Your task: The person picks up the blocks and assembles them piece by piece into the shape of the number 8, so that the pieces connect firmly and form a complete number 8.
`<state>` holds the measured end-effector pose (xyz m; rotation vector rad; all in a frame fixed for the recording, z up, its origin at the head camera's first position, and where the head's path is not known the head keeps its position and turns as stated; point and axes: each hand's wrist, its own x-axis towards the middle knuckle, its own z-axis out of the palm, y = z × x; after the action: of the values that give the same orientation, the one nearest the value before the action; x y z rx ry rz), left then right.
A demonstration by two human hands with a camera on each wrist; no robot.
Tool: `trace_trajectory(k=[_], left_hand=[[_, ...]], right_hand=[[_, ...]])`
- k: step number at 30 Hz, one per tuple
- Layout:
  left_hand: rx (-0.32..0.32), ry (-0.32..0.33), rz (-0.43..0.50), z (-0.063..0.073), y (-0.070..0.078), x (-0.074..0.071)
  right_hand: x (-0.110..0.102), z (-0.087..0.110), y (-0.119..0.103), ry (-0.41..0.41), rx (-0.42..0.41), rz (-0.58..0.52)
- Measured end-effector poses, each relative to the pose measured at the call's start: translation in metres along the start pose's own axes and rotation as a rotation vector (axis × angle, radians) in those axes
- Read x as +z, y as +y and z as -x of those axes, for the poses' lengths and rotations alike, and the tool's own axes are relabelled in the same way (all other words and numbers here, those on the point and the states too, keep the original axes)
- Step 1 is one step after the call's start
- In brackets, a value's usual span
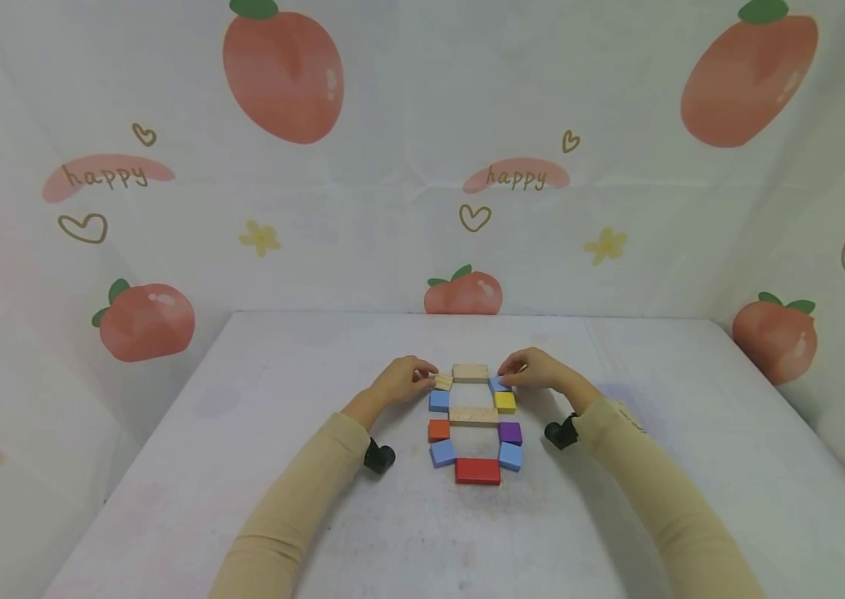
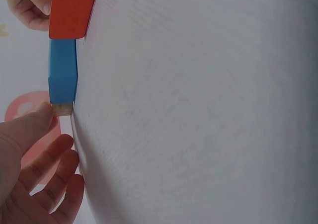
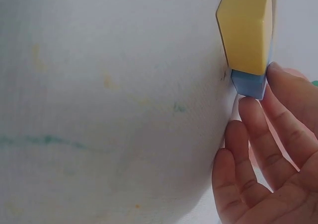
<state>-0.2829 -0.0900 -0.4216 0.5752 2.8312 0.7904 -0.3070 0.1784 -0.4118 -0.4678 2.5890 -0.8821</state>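
Observation:
In the head view, wooden blocks form a closed figure-eight outline on the table. My left hand (image 1: 402,381) pinches a small plain wood block (image 1: 443,382) at the outline's far left corner; its thumb shows at that block in the left wrist view, just beyond a blue block (image 2: 63,70). Opposite, at the far right corner, my right hand (image 1: 538,368) holds a light blue block (image 1: 498,384) between thumb and fingers. A yellow block (image 3: 246,30) stands right before it in the right wrist view. Between the two hands lies a longer plain block (image 1: 471,373).
A plain crossbar block (image 1: 473,416) spans the middle of the outline. Nearer are an orange block (image 1: 439,430), a purple block (image 1: 510,433), two light blue blocks at the lower corners and a red block (image 1: 478,472) closing the bottom. Behind the white table (image 1: 280,516) hangs a fruit-printed cloth (image 1: 392,249).

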Motion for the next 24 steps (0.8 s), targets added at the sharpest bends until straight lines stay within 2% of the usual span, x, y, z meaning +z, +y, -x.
trace_trajectory(k=[16, 19, 20, 23, 24], left_hand=[[0.004, 0.009, -0.015, 0.000, -0.001, 0.002], [-0.001, 0.005, -0.017, -0.001, -0.002, 0.002], [-0.006, -0.002, -0.011, -0.001, -0.002, 0.002], [-0.005, -0.017, 0.007, -0.004, -0.005, 0.002], [0.037, -0.003, 0.019, -0.010, -0.016, 0.008]], right_hand=[[0.000, 0.002, -0.003, -0.008, -0.001, -0.014], [-0.001, -0.001, 0.002, -0.018, -0.011, -0.022], [0.000, -0.008, 0.012, -0.020, -0.046, -0.031], [-0.001, -0.010, 0.017, -0.029, -0.076, -0.037], [0.000, -0.010, 0.016, -0.028, -0.064, -0.046]])
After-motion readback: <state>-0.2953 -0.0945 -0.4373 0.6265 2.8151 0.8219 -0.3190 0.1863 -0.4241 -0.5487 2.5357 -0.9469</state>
